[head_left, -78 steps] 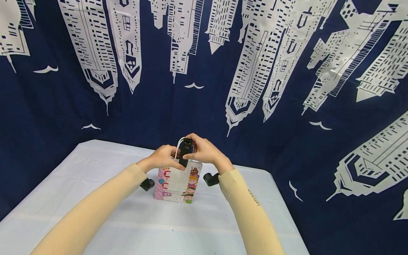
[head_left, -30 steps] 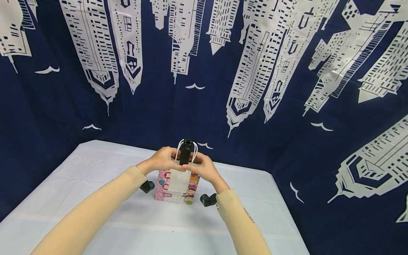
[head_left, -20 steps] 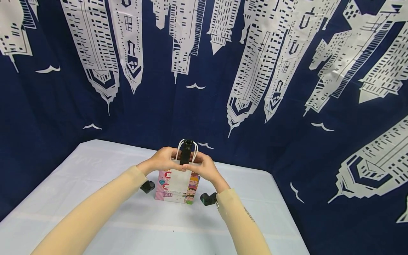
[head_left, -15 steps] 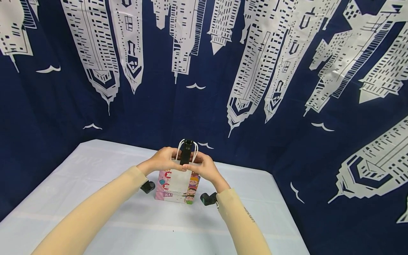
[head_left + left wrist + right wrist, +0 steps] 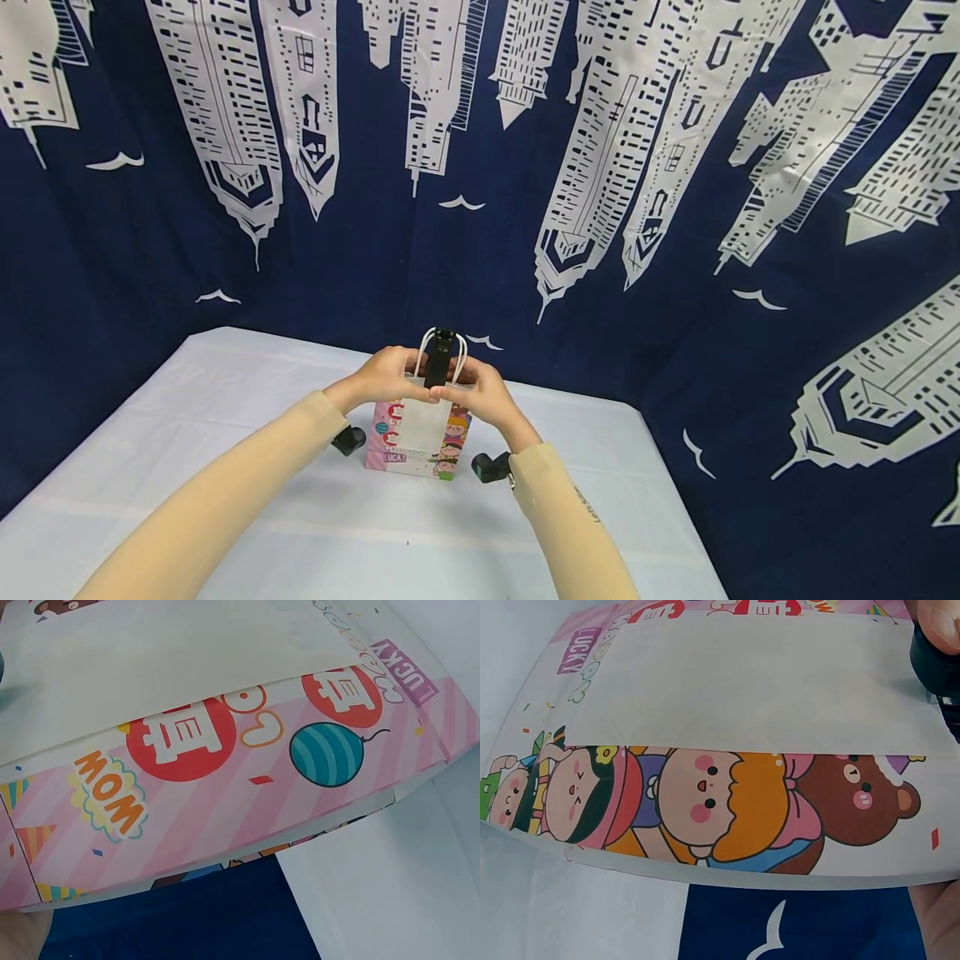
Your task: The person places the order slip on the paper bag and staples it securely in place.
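Note:
A small paper gift bag (image 5: 381, 442) with pink stripes and cartoon figures stands upright on the table. A white paper sheet (image 5: 422, 429) covers the middle of its front. At the top edge is a black stapler (image 5: 439, 360), its long body pointing up between the white cord handles (image 5: 422, 343). My left hand (image 5: 384, 375) and right hand (image 5: 486, 393) squeeze the stapler's lower end from both sides, thumbs meeting in front, fingers behind the bag. In the right wrist view, a thumb (image 5: 939, 626) presses on the stapler's dark end (image 5: 932, 669).
A white cloth covers the table (image 5: 360, 542). Behind it hangs a dark blue curtain (image 5: 480, 258) with white skyscrapers printed upside down. Black wrist cameras (image 5: 491, 468) sit below both hands, close to the bag's sides.
My right hand was higher on the stapler 2.6 s ago; it has come down so its thumb meets the left thumb at the lower end. Over the last second the hands stay still.

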A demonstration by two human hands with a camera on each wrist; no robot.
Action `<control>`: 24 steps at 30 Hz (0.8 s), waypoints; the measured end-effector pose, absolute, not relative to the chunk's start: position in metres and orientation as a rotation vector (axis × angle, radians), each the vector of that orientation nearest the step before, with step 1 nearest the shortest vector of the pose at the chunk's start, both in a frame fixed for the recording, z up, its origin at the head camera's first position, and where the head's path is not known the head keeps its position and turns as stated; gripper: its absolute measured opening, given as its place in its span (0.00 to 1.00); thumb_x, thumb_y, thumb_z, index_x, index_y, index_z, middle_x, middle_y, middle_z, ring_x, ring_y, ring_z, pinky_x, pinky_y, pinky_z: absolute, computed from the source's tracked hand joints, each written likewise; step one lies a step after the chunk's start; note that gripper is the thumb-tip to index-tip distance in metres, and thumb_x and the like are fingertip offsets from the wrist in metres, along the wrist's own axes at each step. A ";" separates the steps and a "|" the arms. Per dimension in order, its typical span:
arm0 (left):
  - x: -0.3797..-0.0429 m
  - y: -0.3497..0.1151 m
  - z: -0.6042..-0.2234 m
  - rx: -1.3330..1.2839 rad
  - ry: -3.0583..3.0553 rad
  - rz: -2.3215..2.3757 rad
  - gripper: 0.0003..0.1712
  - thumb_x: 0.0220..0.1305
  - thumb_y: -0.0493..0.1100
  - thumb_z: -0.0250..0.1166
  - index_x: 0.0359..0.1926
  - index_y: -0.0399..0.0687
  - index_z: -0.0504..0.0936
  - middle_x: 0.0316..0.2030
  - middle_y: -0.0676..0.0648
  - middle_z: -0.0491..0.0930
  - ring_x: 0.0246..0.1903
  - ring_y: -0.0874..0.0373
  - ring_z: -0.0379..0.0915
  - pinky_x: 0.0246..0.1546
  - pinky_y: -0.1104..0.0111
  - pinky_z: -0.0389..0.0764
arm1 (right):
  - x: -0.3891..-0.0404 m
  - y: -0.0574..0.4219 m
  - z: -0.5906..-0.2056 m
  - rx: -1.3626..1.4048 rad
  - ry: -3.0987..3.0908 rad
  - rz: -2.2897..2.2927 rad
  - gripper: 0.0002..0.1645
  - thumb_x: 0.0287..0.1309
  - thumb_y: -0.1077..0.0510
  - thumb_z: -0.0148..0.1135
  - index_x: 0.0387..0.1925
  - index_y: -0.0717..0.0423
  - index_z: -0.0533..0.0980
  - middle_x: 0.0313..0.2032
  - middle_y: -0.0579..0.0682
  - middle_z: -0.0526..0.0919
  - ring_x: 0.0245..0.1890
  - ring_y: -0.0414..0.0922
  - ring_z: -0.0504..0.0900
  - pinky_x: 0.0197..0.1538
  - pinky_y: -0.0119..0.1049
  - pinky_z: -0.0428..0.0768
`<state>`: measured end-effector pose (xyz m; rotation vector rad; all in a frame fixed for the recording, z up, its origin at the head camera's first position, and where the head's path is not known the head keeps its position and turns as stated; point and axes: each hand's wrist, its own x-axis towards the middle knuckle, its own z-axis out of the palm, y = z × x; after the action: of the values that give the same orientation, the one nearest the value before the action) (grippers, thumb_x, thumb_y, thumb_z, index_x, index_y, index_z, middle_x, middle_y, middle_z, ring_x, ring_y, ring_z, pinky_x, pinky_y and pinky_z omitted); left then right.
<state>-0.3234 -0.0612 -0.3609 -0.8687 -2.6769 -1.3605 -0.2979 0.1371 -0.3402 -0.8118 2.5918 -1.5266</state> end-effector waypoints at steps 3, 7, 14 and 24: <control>-0.323 -0.061 -0.361 -0.856 -2.685 -1.337 0.22 0.46 0.52 0.75 0.39 0.47 0.81 0.37 0.52 0.83 0.46 0.53 0.76 0.49 0.53 0.73 | -0.297 0.136 -0.341 -0.809 2.589 -1.537 0.19 0.51 0.61 0.70 0.45 0.63 0.77 0.39 0.58 0.82 0.34 0.44 0.80 0.34 0.49 0.81; -0.323 -0.060 -0.362 -0.838 -2.679 -1.331 0.21 0.44 0.52 0.76 0.38 0.47 0.82 0.35 0.53 0.83 0.43 0.55 0.75 0.47 0.54 0.73 | -0.297 0.135 -0.342 -0.817 2.585 -1.556 0.18 0.50 0.62 0.70 0.44 0.64 0.78 0.38 0.58 0.82 0.34 0.44 0.80 0.34 0.49 0.81; -0.324 -0.059 -0.366 -0.818 -2.589 -1.475 0.17 0.44 0.45 0.77 0.35 0.44 0.84 0.30 0.53 0.84 0.36 0.59 0.75 0.40 0.61 0.76 | -0.299 0.135 -0.341 -0.842 2.590 -1.591 0.15 0.48 0.64 0.71 0.39 0.68 0.79 0.34 0.60 0.83 0.30 0.42 0.81 0.33 0.42 0.81; -0.324 -0.059 -0.365 -0.798 -2.618 -1.461 0.16 0.44 0.47 0.77 0.34 0.46 0.84 0.30 0.54 0.84 0.37 0.59 0.75 0.41 0.60 0.75 | -0.309 0.137 -0.353 -0.804 2.562 -1.619 0.17 0.49 0.63 0.70 0.42 0.66 0.78 0.35 0.58 0.83 0.31 0.42 0.81 0.35 0.52 0.80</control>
<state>-0.3242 -0.0591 -0.3647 -0.7977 -2.6178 -1.4610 -0.3087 0.1372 -0.3529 -0.8044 2.5616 -1.6189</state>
